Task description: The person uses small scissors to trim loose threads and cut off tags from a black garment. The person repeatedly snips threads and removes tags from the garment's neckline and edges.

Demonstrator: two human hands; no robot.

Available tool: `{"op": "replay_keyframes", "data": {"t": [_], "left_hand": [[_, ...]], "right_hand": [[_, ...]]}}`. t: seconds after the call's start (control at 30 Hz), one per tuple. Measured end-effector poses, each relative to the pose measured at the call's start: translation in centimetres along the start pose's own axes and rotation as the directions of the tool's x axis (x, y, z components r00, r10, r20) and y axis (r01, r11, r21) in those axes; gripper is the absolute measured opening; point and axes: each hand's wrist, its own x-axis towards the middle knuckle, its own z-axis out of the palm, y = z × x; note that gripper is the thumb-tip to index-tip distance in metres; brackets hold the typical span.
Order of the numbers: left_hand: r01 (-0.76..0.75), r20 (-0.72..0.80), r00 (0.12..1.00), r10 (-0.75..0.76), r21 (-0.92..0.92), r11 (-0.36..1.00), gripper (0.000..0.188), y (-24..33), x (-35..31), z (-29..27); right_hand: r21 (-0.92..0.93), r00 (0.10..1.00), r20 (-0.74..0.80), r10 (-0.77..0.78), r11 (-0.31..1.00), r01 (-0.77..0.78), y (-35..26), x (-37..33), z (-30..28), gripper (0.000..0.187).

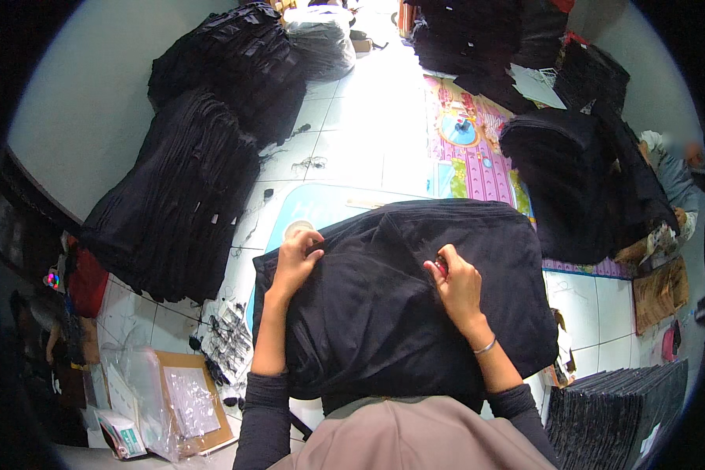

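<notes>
Dark cloth pieces [352, 329] lie stacked and folded across the low light-blue table [294, 205] in front of me, draping toward my lap. Over the stack's left part, my left hand [294, 262] has its thumb and fingers drawn together in a pinch; whatever is between them is too small to make out. My right hand [458, 290] is closed round a small red object [442, 267], mostly hidden by the fingers, just above the cloth. A bracelet circles my right wrist.
Tall piles of black cloth stand at the left [176, 188] and right [564, 184]. Thread scraps [231, 341] litter the tiles. A colourful mat [478, 168] lies far right. Plastic-wrapped papers [184, 399] sit near left, a dark stack [615, 411] near right. Another person [674, 168] is at the right edge.
</notes>
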Motion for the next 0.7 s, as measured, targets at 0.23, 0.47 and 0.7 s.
{"op": "replay_keyframes", "data": {"t": [0.23, 0.47, 0.7], "left_hand": [[-0.538, 0.124, 0.843, 0.524, 0.169, 0.826, 0.022, 4.7, -1.8, 2.8], [-0.495, 0.128, 0.865, 0.485, 0.055, 0.867, 0.013, 3.7, -1.5, 4.0], [-0.232, 0.051, 0.965, 0.257, -0.291, 0.928, 0.009, 2.9, -2.0, 3.8]], "right_hand": [[0.623, 0.956, 0.289, -0.050, 0.768, -0.148, -4.0, -0.2, 3.7, 0.020], [0.159, 0.980, 0.163, 0.116, 0.977, -0.142, -2.8, -1.5, 5.1, 0.042], [-0.108, 0.992, 0.074, -0.102, 0.988, 0.109, -3.1, -2.0, 5.8, 0.043]]}}
